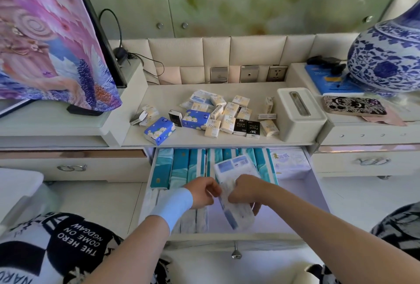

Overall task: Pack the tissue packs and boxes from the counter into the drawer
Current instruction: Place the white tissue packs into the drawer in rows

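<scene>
both hands (223, 194) grip a tissue pack (235, 189) over the drawer (318, 195).

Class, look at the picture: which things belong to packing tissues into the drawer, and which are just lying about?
Belong to the job:
drawer
held pack, gripped by left hand and right hand
counter packs
blue packs

Just lying about:
vase
phone
sockets
patterned cloth

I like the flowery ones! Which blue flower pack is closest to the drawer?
The left blue flower pack, at the counter's front edge; the right flower pack sits farther back.
</scene>
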The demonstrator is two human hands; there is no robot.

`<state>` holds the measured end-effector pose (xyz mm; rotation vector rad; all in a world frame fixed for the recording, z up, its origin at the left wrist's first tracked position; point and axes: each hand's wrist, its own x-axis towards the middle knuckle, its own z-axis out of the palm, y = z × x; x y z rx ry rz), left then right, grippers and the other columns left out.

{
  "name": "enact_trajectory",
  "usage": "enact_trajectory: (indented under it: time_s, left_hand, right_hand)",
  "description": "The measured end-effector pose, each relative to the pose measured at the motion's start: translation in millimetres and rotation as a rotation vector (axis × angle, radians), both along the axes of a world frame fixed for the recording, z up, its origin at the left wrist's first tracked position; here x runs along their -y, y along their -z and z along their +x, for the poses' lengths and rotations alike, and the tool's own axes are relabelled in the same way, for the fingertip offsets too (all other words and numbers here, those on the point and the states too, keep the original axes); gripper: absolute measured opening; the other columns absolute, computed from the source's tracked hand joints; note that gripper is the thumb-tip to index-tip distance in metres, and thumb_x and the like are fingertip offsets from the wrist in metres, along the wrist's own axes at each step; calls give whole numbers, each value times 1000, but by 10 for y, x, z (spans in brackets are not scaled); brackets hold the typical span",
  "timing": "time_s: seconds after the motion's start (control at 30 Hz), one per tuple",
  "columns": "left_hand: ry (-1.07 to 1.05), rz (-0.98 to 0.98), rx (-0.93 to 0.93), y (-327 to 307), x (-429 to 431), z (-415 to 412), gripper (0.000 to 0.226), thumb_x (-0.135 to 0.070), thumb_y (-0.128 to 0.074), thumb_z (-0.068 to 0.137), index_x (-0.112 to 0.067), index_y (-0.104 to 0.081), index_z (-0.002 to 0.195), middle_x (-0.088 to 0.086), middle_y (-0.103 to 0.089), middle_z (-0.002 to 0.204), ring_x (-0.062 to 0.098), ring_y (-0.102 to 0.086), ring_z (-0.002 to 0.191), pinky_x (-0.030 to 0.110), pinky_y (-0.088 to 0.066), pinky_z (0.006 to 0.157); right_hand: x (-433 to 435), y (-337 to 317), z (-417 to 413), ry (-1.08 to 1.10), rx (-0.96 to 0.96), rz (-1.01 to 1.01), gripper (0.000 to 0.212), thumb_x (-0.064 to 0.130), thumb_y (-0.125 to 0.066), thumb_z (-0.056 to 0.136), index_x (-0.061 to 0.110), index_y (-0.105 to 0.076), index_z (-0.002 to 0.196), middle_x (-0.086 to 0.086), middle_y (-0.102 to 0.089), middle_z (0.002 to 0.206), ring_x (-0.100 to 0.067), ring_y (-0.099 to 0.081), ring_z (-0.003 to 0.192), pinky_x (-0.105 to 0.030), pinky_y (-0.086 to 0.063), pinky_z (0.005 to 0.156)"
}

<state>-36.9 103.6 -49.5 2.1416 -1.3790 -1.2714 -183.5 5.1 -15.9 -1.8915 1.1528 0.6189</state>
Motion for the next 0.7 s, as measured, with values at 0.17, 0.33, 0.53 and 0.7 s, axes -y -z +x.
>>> enact_trajectory:
  time_s: [0.17,0.33,0.53,0.7]
  left_hand:
    - [344,62,567,254,-78,68,55,-23,-72,79,-28,-52,130,1,-39,133,23,-36,125,38,-41,102]
    - [251,-3,563,356,-85,72,49,-11,-66,80,-21,-47,124,2,-34,132,24,-35,124,36,-42,96]
    - [202,-132,570,358,-72,-14,38,-24,-49,92,-21,-46,130,4,-41,132,25,-38,123,39,-42,93]
    - [337,-62,661,397,-93,60,36,-24,-58,91,-23,-58,127,3,-41,134,25,-35,126,35,-36,96]
  right_hand:
    - [-238,380,52,-102,-76,-151,33,20,-58,88,1,-55,114,-19,-66,98,-33,-72,74,-41,-62,64]
    - [-361,673,108,296,114,302,17,9,-51,93,1,-61,103,-17,-64,88,-28,-66,73,-46,-60,80]
    - [-428,667,252,268,222,538,33,-2,-44,92,2,-64,119,-21,-66,115,-34,-67,97,-40,-60,78]
    - [-172,479,284,-499,194,-660,20,13,-49,92,12,-66,102,-10,-70,99,-29,-66,89,-32,-48,69]
